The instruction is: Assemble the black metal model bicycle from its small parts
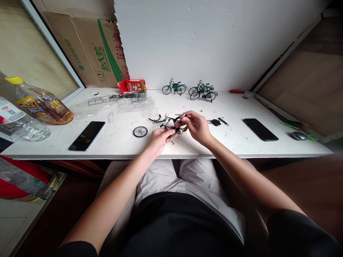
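Observation:
Both hands meet over the white table [115, 137] near its front edge. My left hand [160, 136] pinches a small black model bicycle frame [171, 125] from below. My right hand [195, 125] grips the same frame from the right with curled fingers. A loose black wheel [140, 131] lies flat just left of my left hand. A curved black mudguard piece [155, 119] rests behind it. A small black part [215, 122] and a green strip [223, 121] lie right of my right hand.
Finished green model bicycles [174, 87] [203, 91] stand at the back by the white wall. Black phones lie left [87, 135] and right [260, 129]. Plastic part frames [118, 97], a red packet [132, 86], an oil bottle [40, 103], a mouse [299, 135] and a cardboard box [93, 50] surround.

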Demonstrator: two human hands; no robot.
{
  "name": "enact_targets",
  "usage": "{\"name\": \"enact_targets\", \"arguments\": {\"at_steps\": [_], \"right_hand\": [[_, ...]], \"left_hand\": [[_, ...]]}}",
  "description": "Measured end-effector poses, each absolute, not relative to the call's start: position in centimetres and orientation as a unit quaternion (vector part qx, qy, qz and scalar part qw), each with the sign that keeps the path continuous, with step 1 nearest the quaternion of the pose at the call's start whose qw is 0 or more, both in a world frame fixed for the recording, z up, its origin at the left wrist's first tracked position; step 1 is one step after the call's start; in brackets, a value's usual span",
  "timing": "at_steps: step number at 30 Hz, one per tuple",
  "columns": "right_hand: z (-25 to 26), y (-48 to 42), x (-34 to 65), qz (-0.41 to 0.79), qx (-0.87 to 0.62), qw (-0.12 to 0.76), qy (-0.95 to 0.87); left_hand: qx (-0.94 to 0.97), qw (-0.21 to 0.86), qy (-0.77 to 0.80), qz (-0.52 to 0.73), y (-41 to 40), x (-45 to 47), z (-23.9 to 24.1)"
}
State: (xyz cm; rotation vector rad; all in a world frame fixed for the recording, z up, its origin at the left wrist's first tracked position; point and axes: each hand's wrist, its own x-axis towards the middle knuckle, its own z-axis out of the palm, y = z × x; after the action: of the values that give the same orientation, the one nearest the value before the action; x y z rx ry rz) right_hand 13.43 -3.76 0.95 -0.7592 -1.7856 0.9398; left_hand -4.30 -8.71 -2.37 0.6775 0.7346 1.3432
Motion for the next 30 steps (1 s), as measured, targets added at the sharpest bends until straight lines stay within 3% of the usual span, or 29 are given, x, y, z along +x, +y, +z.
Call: {"name": "enact_targets", "arguments": {"at_steps": [30], "right_hand": [[1.46,-3.90,13.52,0.370,-0.303,0.455,-0.752]], "left_hand": [[0.299,0.674,0.313,0.598,-8.54,-4.37,-2.85]]}}
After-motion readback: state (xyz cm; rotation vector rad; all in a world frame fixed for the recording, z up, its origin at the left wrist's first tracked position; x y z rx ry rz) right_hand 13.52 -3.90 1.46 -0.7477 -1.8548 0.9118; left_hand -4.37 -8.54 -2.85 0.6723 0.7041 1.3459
